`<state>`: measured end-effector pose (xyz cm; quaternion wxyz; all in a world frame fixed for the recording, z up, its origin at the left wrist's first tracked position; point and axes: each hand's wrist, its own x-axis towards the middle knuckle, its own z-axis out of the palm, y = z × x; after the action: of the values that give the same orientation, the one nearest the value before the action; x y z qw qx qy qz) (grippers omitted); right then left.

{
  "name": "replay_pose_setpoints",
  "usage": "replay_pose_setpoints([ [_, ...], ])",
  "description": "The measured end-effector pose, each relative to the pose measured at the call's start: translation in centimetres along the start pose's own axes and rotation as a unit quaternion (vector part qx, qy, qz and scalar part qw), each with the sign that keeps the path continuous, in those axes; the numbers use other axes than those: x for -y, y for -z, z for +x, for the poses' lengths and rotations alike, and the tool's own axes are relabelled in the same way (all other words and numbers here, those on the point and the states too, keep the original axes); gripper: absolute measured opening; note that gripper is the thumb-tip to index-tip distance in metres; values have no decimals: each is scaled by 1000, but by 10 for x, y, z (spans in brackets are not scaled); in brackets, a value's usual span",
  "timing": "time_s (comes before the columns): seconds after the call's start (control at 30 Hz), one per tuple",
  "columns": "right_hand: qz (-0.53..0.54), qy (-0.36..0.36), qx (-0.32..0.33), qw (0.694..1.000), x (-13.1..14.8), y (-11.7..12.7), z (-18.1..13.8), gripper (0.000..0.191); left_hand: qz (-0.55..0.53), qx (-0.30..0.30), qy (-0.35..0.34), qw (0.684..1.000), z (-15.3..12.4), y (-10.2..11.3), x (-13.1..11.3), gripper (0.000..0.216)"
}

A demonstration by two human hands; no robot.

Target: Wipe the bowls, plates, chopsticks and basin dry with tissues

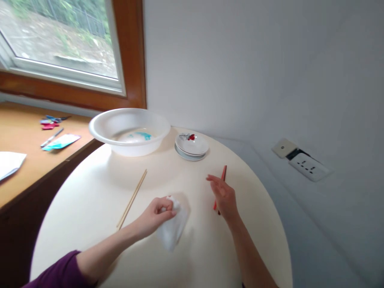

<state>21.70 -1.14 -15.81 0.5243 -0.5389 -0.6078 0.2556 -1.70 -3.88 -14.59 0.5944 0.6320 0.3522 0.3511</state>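
Round cream table [210, 260] sat against a pale wall [240, 60], wood-framed window [133, 52] up to the left, power socket [310, 166] on the wall to the right. Wooden desk [81, 136] adjoined on the left, carrying a pen [52, 138], a teal-and-white packet [62, 142] and a sheet of paper [10, 164] at the frame edge.

Left hand [160, 212], purple sleeve [60, 272] behind it, was curled tight around a bunched white wipe [172, 234]; cloth or paper, couldn't tell. Wipe hung below the fist, near the middle of the table, lower edge blurred.

Right hand [223, 196] was relaxed, fingers extended toward the left, gripping nothing. It covered part of the red-and-dark chopsticks [224, 173]; contact couldn't be confirmed from this angle.

Pale wooden chopsticks [132, 200] lay side by side at a slant, left of the wipe, lower ends just beside the left forearm.

Far side: white plastic basin [132, 150] at the back left, blue-green patch showing inside, nature unclear. Stacked plates [199, 146] stood just right of it, top one with a red floral print.
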Motion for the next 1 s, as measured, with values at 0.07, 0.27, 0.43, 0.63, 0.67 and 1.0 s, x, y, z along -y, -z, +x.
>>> replay_pose_setpoints([
  [0.07,119,-69,131,982,12,-24,-11,36,-14,6,-16,1000,0,2,0,37],
  [0.27,233,-159,333,900,23,-59,-34,28,-12,-35,-33,999,1,3,0,38],
  [0.43,347,-229,312,854,20,-55,-33,28,18,-28,-32,999,5,9,-5,33],
  [0.63,437,-305,213,819,20,-54,-31,24,366,-235,17,900,14,64,-6,24],
  [0.67,446,-310,204,815,21,-54,-31,24,425,-249,65,868,14,76,-4,26],
  [1.0,445,-316,198,814,23,-54,-29,20,542,-146,195,804,11,101,13,23],
])
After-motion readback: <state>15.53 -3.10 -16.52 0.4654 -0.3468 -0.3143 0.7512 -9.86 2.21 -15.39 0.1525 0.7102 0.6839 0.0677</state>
